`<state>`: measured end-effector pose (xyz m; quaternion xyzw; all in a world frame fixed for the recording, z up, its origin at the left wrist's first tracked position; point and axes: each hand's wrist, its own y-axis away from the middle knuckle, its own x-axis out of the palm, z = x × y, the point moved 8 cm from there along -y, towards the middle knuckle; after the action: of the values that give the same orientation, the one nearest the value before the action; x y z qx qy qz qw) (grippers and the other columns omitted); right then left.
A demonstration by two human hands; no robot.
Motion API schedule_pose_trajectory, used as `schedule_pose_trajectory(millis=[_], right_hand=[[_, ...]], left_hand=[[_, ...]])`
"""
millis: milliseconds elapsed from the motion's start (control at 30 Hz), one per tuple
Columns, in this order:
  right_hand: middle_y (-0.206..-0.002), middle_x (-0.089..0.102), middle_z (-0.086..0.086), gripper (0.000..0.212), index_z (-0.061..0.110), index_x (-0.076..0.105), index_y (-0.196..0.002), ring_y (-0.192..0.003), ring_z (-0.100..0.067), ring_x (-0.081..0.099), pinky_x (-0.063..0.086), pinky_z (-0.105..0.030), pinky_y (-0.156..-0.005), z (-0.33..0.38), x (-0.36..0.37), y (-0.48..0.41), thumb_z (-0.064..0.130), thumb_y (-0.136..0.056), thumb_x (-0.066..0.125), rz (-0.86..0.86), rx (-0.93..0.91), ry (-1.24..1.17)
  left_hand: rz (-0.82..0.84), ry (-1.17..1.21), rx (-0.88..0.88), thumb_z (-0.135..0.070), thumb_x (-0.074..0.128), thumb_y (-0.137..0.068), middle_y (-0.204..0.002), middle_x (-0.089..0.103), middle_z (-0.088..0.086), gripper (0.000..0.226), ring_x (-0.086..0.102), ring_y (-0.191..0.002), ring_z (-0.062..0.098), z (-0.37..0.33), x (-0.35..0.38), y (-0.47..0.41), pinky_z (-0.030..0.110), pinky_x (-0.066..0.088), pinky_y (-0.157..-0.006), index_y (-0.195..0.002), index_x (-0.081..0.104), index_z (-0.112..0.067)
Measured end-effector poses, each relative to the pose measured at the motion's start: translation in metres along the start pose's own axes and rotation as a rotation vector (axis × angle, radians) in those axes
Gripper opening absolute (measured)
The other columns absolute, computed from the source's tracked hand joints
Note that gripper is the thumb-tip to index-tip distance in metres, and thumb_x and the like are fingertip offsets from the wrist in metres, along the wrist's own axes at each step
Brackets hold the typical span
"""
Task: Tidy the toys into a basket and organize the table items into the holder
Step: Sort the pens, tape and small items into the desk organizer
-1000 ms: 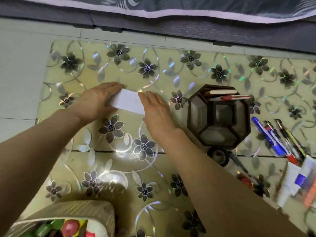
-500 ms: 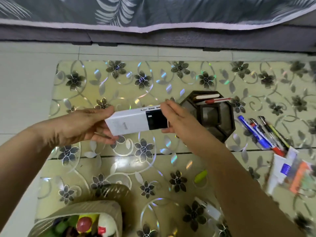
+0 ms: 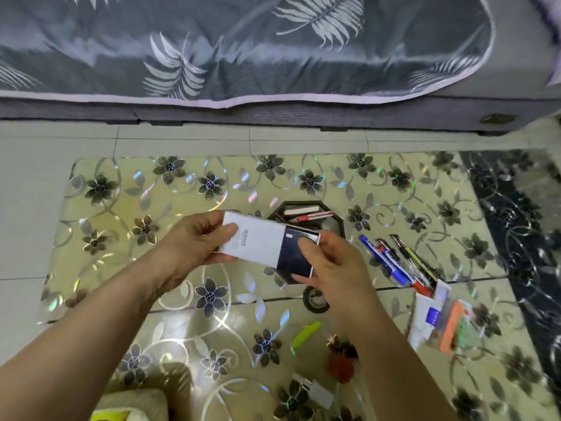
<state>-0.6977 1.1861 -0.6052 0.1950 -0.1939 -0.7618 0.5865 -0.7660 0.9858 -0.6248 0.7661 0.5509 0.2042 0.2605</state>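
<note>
While both hands grip it, the white-and-black box (image 3: 270, 249) sits in the air directly in front of the dark octagonal holder (image 3: 331, 220) and partly covers it. The left hand (image 3: 194, 241) clasps the white end, thumb on top. The right hand (image 3: 329, 265) pinches the black end, thumb on its face. A red pen (image 3: 314, 216) lies across the holder opening. To the right of the holder, a group of pens (image 3: 397, 262) lies on the floral mat (image 3: 121, 208). Nearer the person than the holder, a tape roll (image 3: 315, 300) rests on the mat. A basket (image 3: 133, 405) corner shows far to the holder's near left.
</note>
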Motion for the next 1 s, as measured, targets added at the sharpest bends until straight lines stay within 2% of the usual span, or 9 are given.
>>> schedule_pose_trajectory(millis=[67,133,233,367,467,700,800,933,1000], right_hand=[[-0.069,0.067,0.008,0.013,0.019,0.064,-0.079,-0.069,-0.017,0.068,0.06,-0.044,-0.07,0.013,-0.018,0.0,0.028,-0.089,0.063,-0.087,-0.099,0.2],[-0.076,0.071,0.008,0.024,0.024,0.066,-0.088,-0.076,-0.017,0.068,0.057,-0.046,-0.073,0.025,-0.026,-0.002,0.046,-0.078,0.06,-0.152,-0.163,0.428],[-0.087,0.073,0.005,0.024,0.023,0.068,-0.098,-0.083,-0.018,0.067,0.054,-0.038,-0.076,0.039,-0.024,-0.006,0.038,-0.081,0.061,-0.217,-0.237,0.643],[-0.085,0.069,-0.002,0.02,0.018,0.065,-0.092,-0.079,-0.024,0.06,0.044,-0.03,-0.062,0.048,-0.006,-0.011,0.032,-0.082,0.054,-0.239,-0.283,0.898],[-0.091,0.067,-0.004,0.021,0.018,0.065,-0.098,-0.085,-0.024,0.06,0.031,-0.026,-0.057,0.038,0.012,-0.018,0.031,-0.085,0.055,-0.193,-0.189,0.951],[-0.104,0.068,-0.01,0.027,0.012,0.064,-0.103,-0.099,-0.031,0.061,0.037,-0.03,-0.069,0.011,0.042,-0.039,0.035,-0.091,0.057,-0.151,-0.088,0.93],[-0.103,0.068,-0.011,0.031,0.012,0.066,-0.104,-0.098,-0.033,0.06,0.035,-0.031,-0.067,0.001,0.045,-0.043,0.038,-0.092,0.057,-0.155,-0.091,0.882],[-0.096,0.069,-0.013,0.026,0.015,0.064,-0.107,-0.091,-0.034,0.061,0.033,-0.031,-0.065,-0.009,0.046,-0.032,0.033,-0.096,0.049,-0.172,-0.14,0.803],[-0.108,0.067,-0.013,0.03,0.019,0.056,-0.125,-0.099,-0.033,0.061,0.039,-0.032,-0.07,-0.013,0.05,-0.02,0.022,-0.098,0.045,-0.165,-0.183,0.721]], left_hand=[[-0.034,0.025,0.04,-0.002,0.051,-0.093,-0.106,0.066,0.008,0.027,0.066,-0.083,0.012,0.002,0.021,-0.006,0.024,0.059,-0.07,-0.107,0.065,-0.02],[-0.057,-0.004,0.077,0.001,0.051,-0.092,-0.106,0.066,0.004,0.032,0.064,-0.086,0.013,0.009,0.04,-0.016,0.031,0.059,-0.079,-0.106,0.064,-0.025],[-0.055,-0.118,0.114,-0.001,0.053,-0.09,-0.104,0.069,0.008,0.035,0.062,-0.086,0.017,0.018,0.062,-0.021,0.04,0.057,-0.084,-0.119,0.06,-0.017],[0.02,-0.153,0.134,0.006,0.046,-0.09,-0.081,0.065,-0.011,0.035,0.054,-0.075,0.001,0.024,0.079,-0.018,0.023,0.047,-0.083,-0.115,0.061,-0.013],[0.077,-0.17,0.151,-0.003,0.048,-0.091,-0.096,0.071,0.006,0.034,0.062,-0.083,0.015,0.022,0.081,-0.017,0.041,0.052,-0.089,-0.119,0.061,-0.019],[0.028,-0.143,0.098,0.004,0.041,-0.095,-0.081,0.063,0.017,0.027,0.056,-0.075,0.023,0.027,0.069,-0.022,0.052,0.05,-0.087,-0.097,0.065,-0.008],[-0.015,-0.126,0.102,0.001,0.044,-0.095,-0.093,0.067,0.027,0.027,0.058,-0.08,0.023,0.027,0.062,-0.024,0.052,0.05,-0.088,-0.104,0.066,-0.012],[-0.002,-0.11,0.129,0.001,0.045,-0.095,-0.103,0.071,0.012,0.036,0.062,-0.087,0.019,0.029,0.062,-0.021,0.05,0.05,-0.095,-0.117,0.064,-0.02],[-0.009,-0.083,0.144,0.002,0.046,-0.094,-0.109,0.07,-0.002,0.041,0.063,-0.095,0.011,0.029,0.06,-0.019,0.041,0.049,-0.098,-0.124,0.06,-0.023]])
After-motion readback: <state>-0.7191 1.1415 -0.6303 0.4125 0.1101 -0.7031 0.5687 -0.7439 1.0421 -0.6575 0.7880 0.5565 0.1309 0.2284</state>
